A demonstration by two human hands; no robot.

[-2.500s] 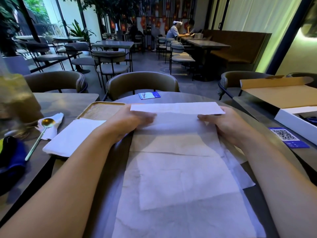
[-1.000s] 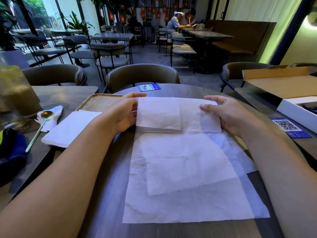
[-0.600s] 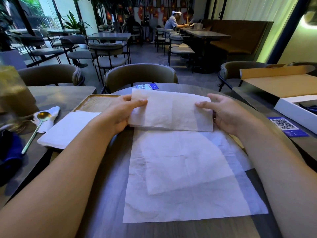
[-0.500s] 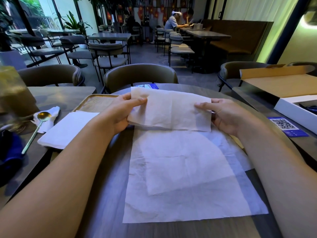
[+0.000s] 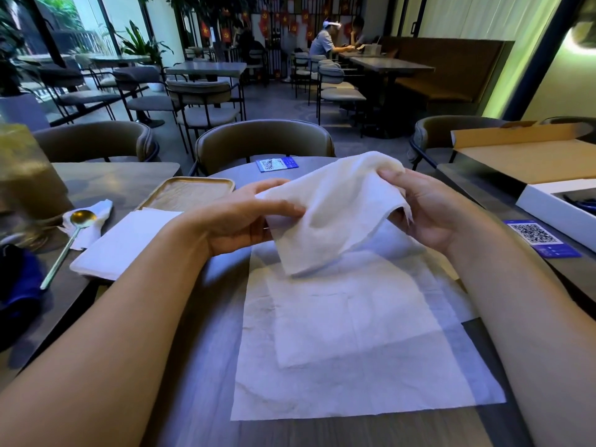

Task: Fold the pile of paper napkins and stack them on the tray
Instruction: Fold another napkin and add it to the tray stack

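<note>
Both hands up over the surface (image 5: pixel 200 366), one folded napkin (image 5: pixel 325 214) held between them, lifted clear of the pile. My left hand (image 5: pixel 245 217) pinches its left edge, thumb on top, fingers (image 5: pixel 258 188) underneath. My right hand (image 5: pixel 429 211) grips the right end, fingers closed over the upper corner; the lower right corner hangs loose by the palm. Napkin sags in the middle, its near corner drooping toward the pile (image 5: pixel 354 350) of flat unfolded sheets, which lies spread straight in front of me. Tray (image 5: pixel 190 193) sits far left of the pile, beyond my left hand. A stack (image 5: pixel 125 243) of folded napkins overlaps the tray's near edge. Spoon (image 5: pixel 69 240) lies left of the stack on a crumpled napkin.
</note>
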